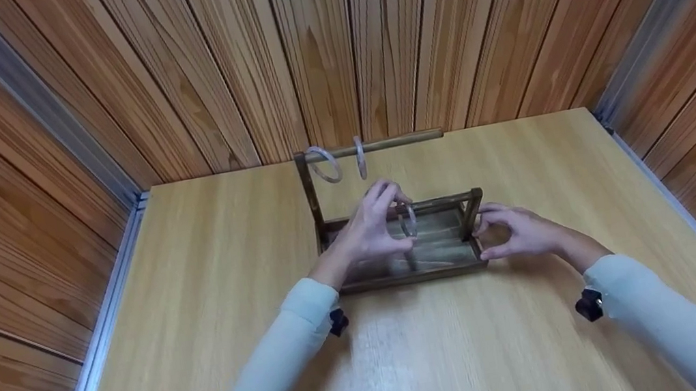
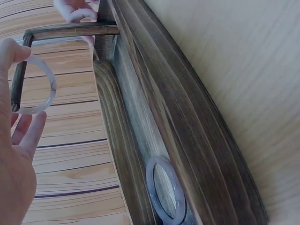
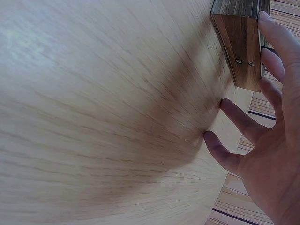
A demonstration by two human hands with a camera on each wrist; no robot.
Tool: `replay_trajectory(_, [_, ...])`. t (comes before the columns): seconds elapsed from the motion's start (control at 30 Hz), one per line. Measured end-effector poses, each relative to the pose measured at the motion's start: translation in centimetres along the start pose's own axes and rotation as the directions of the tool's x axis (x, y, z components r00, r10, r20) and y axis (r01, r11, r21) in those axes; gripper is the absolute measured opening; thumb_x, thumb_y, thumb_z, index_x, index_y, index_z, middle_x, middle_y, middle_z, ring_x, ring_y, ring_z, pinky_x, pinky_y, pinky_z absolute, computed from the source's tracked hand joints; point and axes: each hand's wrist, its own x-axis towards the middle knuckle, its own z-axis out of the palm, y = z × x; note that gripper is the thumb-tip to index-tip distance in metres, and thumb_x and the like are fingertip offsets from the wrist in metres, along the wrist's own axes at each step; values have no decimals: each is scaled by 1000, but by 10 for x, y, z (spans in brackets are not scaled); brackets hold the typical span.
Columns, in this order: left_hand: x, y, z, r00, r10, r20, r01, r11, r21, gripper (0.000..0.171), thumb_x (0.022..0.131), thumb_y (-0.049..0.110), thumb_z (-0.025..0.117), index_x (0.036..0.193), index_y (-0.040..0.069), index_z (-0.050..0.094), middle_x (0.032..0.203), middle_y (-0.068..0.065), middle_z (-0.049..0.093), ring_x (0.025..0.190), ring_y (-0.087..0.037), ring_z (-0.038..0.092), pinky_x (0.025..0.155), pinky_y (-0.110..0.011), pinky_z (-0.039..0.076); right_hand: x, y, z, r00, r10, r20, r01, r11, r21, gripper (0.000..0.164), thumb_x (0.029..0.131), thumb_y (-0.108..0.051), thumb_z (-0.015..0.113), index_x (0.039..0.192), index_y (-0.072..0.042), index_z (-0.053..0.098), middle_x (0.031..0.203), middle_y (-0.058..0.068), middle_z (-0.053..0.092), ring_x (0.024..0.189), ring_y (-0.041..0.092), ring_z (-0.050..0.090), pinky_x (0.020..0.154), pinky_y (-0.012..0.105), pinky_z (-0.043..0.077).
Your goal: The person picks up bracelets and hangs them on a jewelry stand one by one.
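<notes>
My left hand [image 1: 374, 222] pinches a pale translucent bangle [image 2: 53, 86] between thumb and fingertips, beside the lower bar [image 1: 438, 201] of a dark wooden bangle stand [image 1: 412, 278]. Whether the bar passes through this bangle I cannot tell. Two more bangles hang on the upper bar [image 1: 409, 139]: a tilted bangle [image 1: 336, 168] near the post and an upright bangle [image 1: 361, 159] to its right. Another bangle [image 2: 176, 187] lies in the stand's tray, hidden in the head view. At the stand's right end, my right hand [image 1: 519, 233] grips the tray's edge, with some fingers touching the table.
The stand sits on a light wooden tabletop [image 1: 206, 265]. Wood-plank walls [image 1: 312, 49] rise behind and at both sides, with metal rails [image 1: 100, 336] along the side edges. The upper bar's right end is free, and so is the lower bar's left end.
</notes>
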Motion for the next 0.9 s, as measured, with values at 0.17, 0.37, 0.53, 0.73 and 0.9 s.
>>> replay_trajectory(0.17, [3,3,2,1000,2,5,-2,1000,-11,64,79,15,97,131,3,63,136,-17,63,129,-34,66,117,-47,60,-1,0,0,1000,7,1,-7,1000,14,35,95,-34,92,115,-11,75,178,34,39,165,65,31,131,89,16])
replay_trajectory(0.37, [12,5,2,999,15,29,-15,1000,3,62,79,18,96,130,2,64,135,-17,63,128,-33,66,118,-45,59,-1,0,0,1000,-19,-15,19,1000,1,38,93,-32,94,113,-7,73,175,36,43,164,65,36,130,86,26])
replay_trajectory(0.53, [21,7,1,999,15,47,-16,1000,6,60,80,20,95,127,3,63,133,-16,64,127,-31,67,114,-44,60,-1,1,0,1000,-16,-15,16,1000,2,39,94,-33,93,115,-6,72,175,36,42,164,65,34,130,86,26])
replay_trajectory(0.73, [29,11,0,998,3,63,-3,1000,6,60,80,22,95,127,5,62,133,-14,65,126,-29,67,112,-42,60,0,1,0,1000,-13,0,13,1000,2,38,95,-33,92,115,-7,73,176,35,41,165,65,33,131,86,25])
replay_trajectory(0.9, [35,13,1,998,15,64,-15,1000,8,58,80,22,95,126,5,62,130,-16,64,124,-37,67,110,-44,59,1,1,0,1000,-26,-5,26,1000,-14,37,94,-33,93,115,-8,74,176,35,42,164,64,35,131,86,25])
